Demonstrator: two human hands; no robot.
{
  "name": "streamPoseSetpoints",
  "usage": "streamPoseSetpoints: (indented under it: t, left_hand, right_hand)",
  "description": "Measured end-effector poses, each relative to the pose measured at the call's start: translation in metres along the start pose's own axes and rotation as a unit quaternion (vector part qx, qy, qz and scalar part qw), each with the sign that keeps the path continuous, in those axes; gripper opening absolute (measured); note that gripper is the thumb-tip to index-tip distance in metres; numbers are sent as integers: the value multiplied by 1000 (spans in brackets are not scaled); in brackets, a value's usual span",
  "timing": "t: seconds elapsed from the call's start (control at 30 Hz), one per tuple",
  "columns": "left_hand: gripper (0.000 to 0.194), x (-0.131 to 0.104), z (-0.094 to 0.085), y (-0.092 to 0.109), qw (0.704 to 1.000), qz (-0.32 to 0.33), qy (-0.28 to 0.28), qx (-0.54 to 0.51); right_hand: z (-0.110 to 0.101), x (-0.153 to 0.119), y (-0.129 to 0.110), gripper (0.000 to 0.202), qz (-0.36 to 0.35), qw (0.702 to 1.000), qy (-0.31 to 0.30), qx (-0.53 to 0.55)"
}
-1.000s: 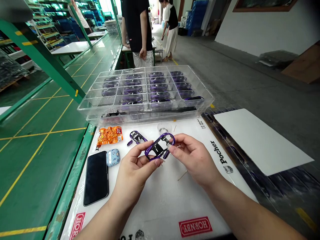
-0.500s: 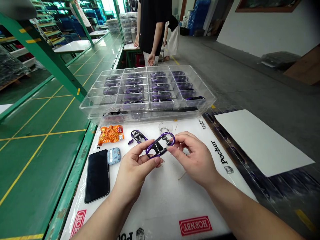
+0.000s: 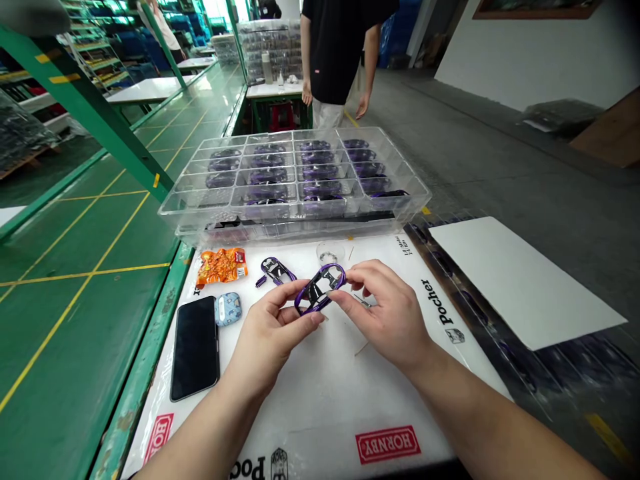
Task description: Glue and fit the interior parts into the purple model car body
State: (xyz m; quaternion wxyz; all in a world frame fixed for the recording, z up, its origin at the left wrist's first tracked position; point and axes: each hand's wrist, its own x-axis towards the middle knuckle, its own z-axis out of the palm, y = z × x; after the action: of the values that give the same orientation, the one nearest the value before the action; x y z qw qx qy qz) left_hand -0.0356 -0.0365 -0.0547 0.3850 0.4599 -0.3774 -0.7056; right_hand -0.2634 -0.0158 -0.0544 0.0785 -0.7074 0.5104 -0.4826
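Note:
A purple-and-black model car body (image 3: 316, 293) with open window gaps is held above the white work surface. My left hand (image 3: 273, 317) pinches its left end between thumb and fingers. At the other end, the thumb and fingertips of my right hand (image 3: 387, 310) close on its rim. A thin metallic tool (image 3: 363, 301) lies partly hidden by my right hand. Behind my left fingers, a second purple car body (image 3: 277, 270) rests on the surface, with a small purple piece (image 3: 261, 281) beside it. Just beyond stands a small clear dish (image 3: 330, 253) containing tiny parts.
A clear compartment tray (image 3: 295, 207) full of purple car bodies spans the back. On the left lie an orange snack packet (image 3: 223, 265), a blue patterned case (image 3: 229, 309) and a black phone (image 3: 196, 348). White board (image 3: 525, 280) sits right. A person (image 3: 337, 60) stands beyond.
The car body has tilted slightly and shifted a little in my hands, which keep nearly the same place. Beyond the tray, the person in black has moved to the right and turned.

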Motion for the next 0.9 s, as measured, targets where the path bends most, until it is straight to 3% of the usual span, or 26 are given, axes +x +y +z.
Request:
streamPoseSetpoints:
  t: [0.13, 0.27, 0.4, 0.6, 0.77, 0.9]
  left_hand:
    - [63, -5, 1, -2, 987, 106, 26, 117]
    - [50, -9, 2, -4, 931, 258, 67, 249]
    - [49, -12, 3, -3, 889, 340, 82, 294]
    - [47, -17, 4, 0, 875, 366, 81, 305]
    - [43, -19, 4, 0, 897, 344, 76, 267]
    - [41, -20, 5, 1, 918, 316, 71, 229]
  right_hand:
    - [-2, 0, -3, 17, 36, 999, -7, 13]
    - [-4, 0, -7, 17, 42, 999, -13, 22]
    - [-5, -1, -11, 18, 42, 999, -13, 24]
    - [-6, -5, -10, 19, 61, 997, -17, 49]
    - [-4, -12, -2, 33, 112, 985, -8, 134]
    - [-5, -14, -2, 51, 148, 964, -40, 217]
